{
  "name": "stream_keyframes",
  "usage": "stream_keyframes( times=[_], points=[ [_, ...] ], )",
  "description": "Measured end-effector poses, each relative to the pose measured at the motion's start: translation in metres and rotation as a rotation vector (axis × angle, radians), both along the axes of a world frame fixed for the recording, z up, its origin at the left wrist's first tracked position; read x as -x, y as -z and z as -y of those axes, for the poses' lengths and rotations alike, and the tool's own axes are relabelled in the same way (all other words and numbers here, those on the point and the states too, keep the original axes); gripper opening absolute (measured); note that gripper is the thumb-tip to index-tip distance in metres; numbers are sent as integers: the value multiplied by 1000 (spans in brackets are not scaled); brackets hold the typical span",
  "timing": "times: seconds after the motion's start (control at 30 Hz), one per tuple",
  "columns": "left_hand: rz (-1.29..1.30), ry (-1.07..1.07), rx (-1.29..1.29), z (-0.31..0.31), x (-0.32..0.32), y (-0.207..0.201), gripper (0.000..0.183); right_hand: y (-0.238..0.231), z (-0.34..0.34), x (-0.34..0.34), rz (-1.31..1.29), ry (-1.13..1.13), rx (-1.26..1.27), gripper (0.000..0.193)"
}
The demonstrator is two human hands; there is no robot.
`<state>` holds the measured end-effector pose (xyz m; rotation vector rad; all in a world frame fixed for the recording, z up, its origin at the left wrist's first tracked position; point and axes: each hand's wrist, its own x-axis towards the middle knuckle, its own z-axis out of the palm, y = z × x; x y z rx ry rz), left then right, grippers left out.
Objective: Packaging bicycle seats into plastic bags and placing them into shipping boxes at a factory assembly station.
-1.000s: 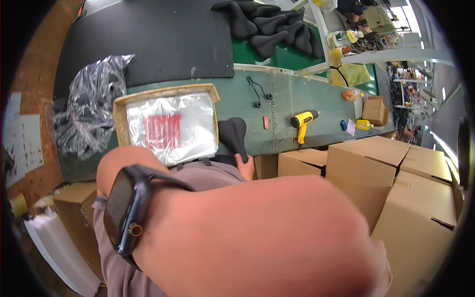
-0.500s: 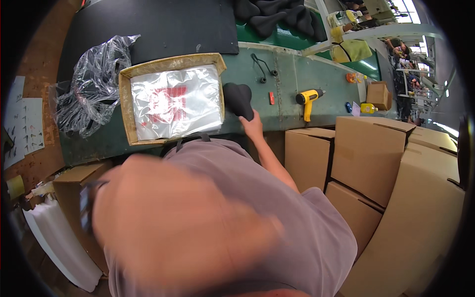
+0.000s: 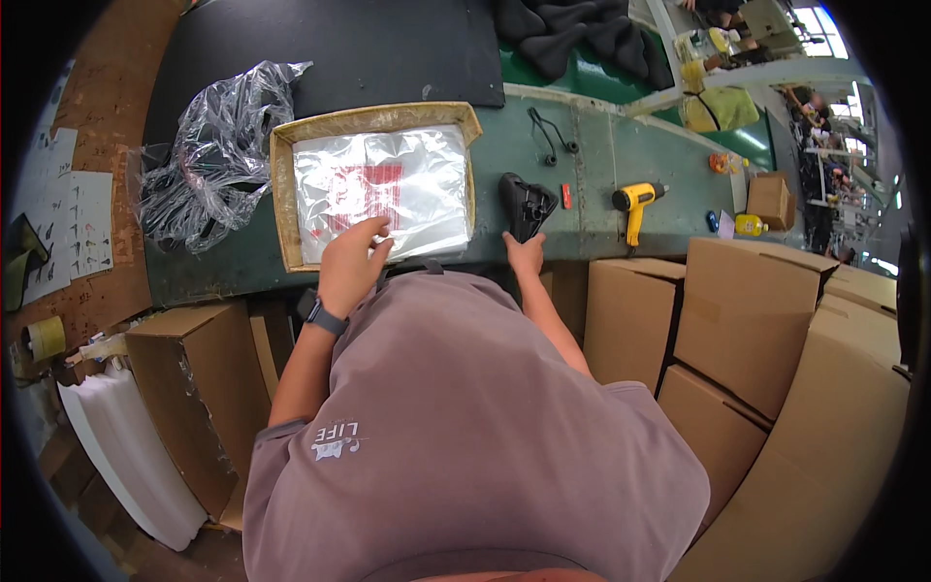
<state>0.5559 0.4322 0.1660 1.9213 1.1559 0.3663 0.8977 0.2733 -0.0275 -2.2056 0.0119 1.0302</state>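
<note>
My right hand (image 3: 525, 254) grips a black bicycle saddle (image 3: 529, 206) by its narrow nose. The saddle's underside, with its dark frame, faces up. Over the near right part of a shallow box (image 3: 281, 194) is my left hand (image 3: 351, 257), with a watch on the wrist. Its thumb and fingers are apart at the surface of a stack of clear plastic bags (image 3: 427, 175) with red print. Whether the fingertips touch the top bag I cannot make out.
Crumpled clear plastic (image 3: 218, 145) lies left of the box. To the right are a red small object (image 3: 566, 196), a bent black tool (image 3: 548, 136) and a yellow heat gun (image 3: 635, 204). More saddles (image 3: 582, 39) lie behind. Cardboard boxes (image 3: 747, 310) stand at my right.
My left hand has gone from a blur close to the camera out to the bags. The saddle in my right hand has turned from its smooth top to its underside.
</note>
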Motion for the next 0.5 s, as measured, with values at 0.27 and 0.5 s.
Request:
stream_keyframes(
  times=[0.27, 0.5],
  points=[
    [556, 712, -576, 12, -117, -60, 48, -237, -80, 74, -888, 618, -546, 74],
    [214, 632, -885, -64, -151, -91, 35, -227, -14, 71, -1591, -181, -971, 86]
  ],
)
